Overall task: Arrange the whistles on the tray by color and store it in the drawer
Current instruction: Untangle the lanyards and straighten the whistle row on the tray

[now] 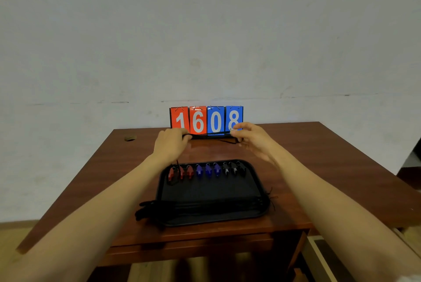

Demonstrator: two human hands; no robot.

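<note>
Grip unclear to me — left hand [170, 145], right hand [250, 139] curled at scoreboard [206, 120] — light stiff tray [209, 190], lift by side rims.

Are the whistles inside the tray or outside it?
Inside: the whistles lie in one row within the tray, red, blue, then black.

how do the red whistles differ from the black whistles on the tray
Red whistles sit at the row's left end; black whistles at its right end. The leftmost red one looks tilted; the black ones line up straight. Both: three each, on the tray.
</note>
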